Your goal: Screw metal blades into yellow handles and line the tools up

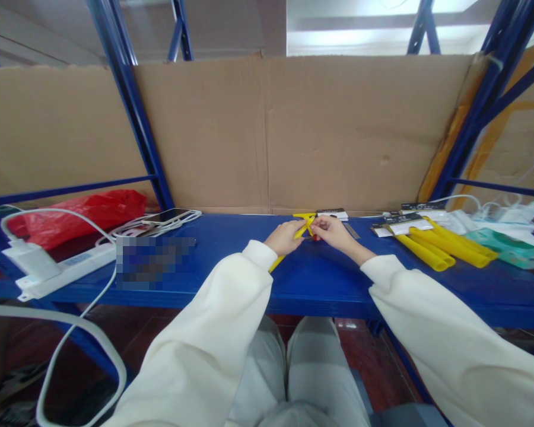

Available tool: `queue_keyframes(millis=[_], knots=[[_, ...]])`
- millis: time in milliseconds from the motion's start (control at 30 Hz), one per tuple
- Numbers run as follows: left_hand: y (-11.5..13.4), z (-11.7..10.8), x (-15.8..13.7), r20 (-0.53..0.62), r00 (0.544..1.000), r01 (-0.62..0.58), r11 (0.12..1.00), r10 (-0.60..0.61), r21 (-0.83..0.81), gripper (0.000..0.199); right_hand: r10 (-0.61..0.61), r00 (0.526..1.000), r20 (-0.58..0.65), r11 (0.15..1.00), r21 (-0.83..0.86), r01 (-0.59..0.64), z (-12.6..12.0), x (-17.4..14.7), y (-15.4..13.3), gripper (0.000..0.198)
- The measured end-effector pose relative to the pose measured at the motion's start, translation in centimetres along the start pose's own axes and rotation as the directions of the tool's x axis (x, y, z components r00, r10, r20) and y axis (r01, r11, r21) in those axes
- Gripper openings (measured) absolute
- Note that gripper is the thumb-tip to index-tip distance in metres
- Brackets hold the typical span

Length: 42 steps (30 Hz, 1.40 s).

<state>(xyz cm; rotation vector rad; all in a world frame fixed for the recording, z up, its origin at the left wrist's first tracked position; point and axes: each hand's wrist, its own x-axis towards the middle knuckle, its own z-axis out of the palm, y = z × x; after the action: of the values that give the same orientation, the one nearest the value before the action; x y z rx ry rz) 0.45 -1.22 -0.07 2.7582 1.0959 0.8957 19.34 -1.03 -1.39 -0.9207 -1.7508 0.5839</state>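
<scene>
A yellow strip (pixel 276 263) that looks like soft plastic runs up through my left hand (pixel 286 238), whose fingers are closed around it. Its upper part (pixel 303 216) spreads sideways above the fingers. My right hand (pixel 333 230) meets it from the right, thumb and fingers pinched on its edge. A small red thing (pixel 315 237) shows beneath the right fingertips, too small to name. Just behind the right hand lies a black-and-white card (pixel 332 214), and a thin grey strip (pixel 351 230) rests beside that hand.
Yellow rolled tubes (pixel 427 250) with header cards (pixel 407 223) lie to the right, near a green packet (pixel 509 248). At left are a white power strip (pixel 71 270), cables, a phone (pixel 172 216) and a red bag (pixel 80 216). Cardboard (pixel 293 136) walls the blue shelf's (pixel 231 279) back.
</scene>
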Motion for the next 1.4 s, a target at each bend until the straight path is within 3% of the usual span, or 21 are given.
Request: queue_keyframes(millis=[533,767,900,1000,1167,1400], knots=[[-0.5,0.3,0.4,-0.067,0.998,-0.014,0.995,0.008,-0.094,0.049,0.083,0.989,-0.122,0.996,0.036,-0.079,0.5,0.1,-1.0,0.031],[-0.2,0.2,0.4,-0.087,0.996,0.003,0.978,-0.022,-0.210,0.049,-0.013,0.992,-0.129,1.000,-0.017,0.011,0.3,0.3,-0.7,0.027],[-0.1,0.1,0.4,-0.057,0.997,0.040,0.952,-0.060,-0.302,0.049,-0.113,0.985,-0.127,0.983,-0.162,0.092,0.1,0.2,-0.7,0.019],[-0.1,0.1,0.5,-0.019,0.995,0.082,0.933,-0.095,-0.350,0.047,-0.206,0.976,-0.072,0.927,-0.333,0.172,-0.2,0.1,-0.9,0.011],[-0.7,0.8,0.8,0.018,0.997,0.077,0.867,-0.079,-0.493,0.042,-0.325,0.944,0.060,0.764,-0.571,0.300,-0.8,0.1,-1.2,0.010],[-1.5,1.5,0.9,0.023,0.998,0.060,0.808,-0.058,-0.586,0.040,-0.304,0.927,0.219,0.521,-0.776,0.355,-1.0,-0.1,-1.9,0.020]])
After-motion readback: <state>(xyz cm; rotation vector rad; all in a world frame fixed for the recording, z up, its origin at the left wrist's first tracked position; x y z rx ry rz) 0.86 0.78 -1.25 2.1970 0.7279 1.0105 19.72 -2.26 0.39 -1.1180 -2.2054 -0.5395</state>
